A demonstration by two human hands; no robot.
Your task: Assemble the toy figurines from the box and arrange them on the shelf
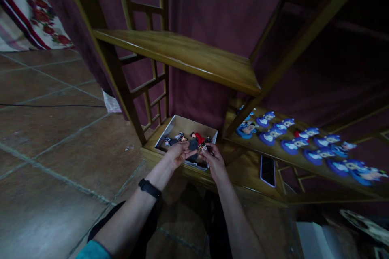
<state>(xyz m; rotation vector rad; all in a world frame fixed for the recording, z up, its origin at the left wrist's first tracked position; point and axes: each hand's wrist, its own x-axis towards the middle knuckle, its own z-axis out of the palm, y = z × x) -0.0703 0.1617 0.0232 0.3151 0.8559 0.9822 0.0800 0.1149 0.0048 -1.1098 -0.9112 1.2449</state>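
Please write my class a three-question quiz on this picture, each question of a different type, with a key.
1. Multiple choice: Which wrist wears the dark band?
A) left
B) right
C) neither

2. True or false: The phone-like object lies inside the open box.

3. Short answer: What lies in the box, where the left hand and right hand are working?

Key:
1. A
2. False; it lies outside, to the right, on the wooden shelf.
3. Small figurines, at least one partly red.
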